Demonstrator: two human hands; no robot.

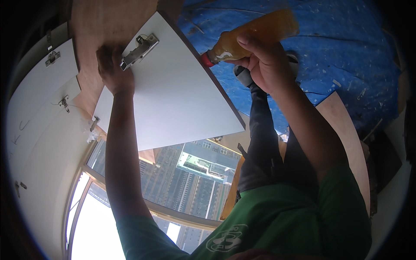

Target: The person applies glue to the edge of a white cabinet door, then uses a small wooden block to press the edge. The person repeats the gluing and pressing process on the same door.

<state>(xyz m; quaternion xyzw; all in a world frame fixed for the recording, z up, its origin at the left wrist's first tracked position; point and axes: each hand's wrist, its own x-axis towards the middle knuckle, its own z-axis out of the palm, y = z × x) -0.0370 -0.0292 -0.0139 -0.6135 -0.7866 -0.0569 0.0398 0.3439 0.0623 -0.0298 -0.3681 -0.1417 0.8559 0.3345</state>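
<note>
The left arm (121, 147) reaches up nearly straight, and the left hand (116, 74) extends beyond the wrist (123, 92), its fingers (104, 58) bent and dimly lit. The right arm (310, 123) bends at the elbow and slants up and inward; the right hand (268, 65) grips firmly, thumb (252, 44) laid across uppermost.

A white panel (177, 99) blocked 9 to 11 o'clock, its metal hinge (141, 50) jutting beside the left hand (115, 71). An orange bottle (258, 35) barred 1 o'clock, its red cap (207, 60) near the panel. Past the right forearm (305, 115), room lay over blue sheeting (346, 56) at 2; a wooden board (344, 125) obstructed 3.
</note>
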